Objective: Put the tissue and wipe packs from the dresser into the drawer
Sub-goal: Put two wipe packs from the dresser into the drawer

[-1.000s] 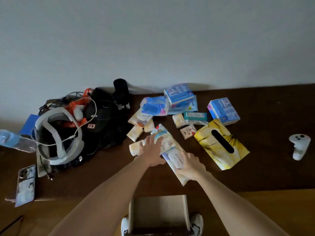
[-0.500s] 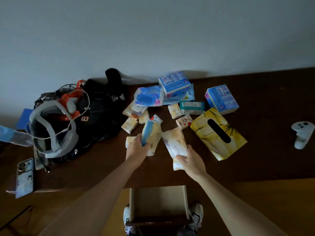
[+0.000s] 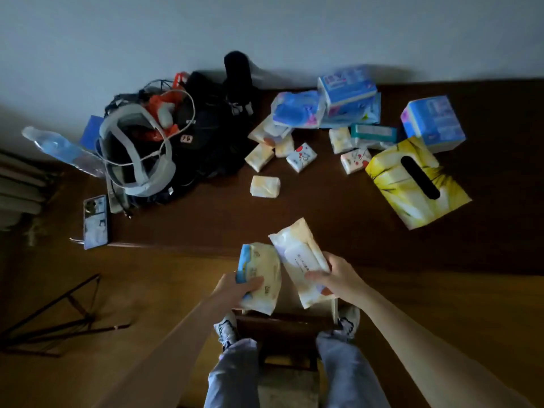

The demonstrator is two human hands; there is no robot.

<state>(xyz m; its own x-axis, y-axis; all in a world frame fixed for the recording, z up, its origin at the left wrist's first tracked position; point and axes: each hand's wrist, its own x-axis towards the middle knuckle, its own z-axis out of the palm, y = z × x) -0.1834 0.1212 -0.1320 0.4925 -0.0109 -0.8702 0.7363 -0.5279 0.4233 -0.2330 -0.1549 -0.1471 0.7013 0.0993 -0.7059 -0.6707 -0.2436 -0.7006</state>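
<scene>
Two packs are in the air, both over the open drawer (image 3: pixel 334 312) at the front edge of the desk (image 3: pixel 206 219). The left hand (image 3: pixel 235 290) holds a cream wipe pack with a blue edge (image 3: pixel 260 276); its fingers (image 3: pixel 253 285) are closed across the pack's face, thumb hidden behind. That pack is soft and puffy, long axis running up and away from the fingers, tipped slightly left, with its lower end hanging toward the drawer. There is small print near its lower part, too blurred to read.

The right hand (image 3: pixel 332 275) grips a pale cream tissue pack (image 3: pixel 300 260), fingers (image 3: pixel 316 273) curled over its lower half. It lies slanted, its far end pointing up and left away from the fingers, near end down by the wrist. A white label panel carries lines of fine writing that cannot be made out. The two packs sit just beside each other, edges touching or nearly so.

Well beyond the fingers, small pocket tissue packs (image 3: pixel 265 187) lie on the desk, with a yellow tissue box (image 3: pixel 412 184) off to the right.
</scene>
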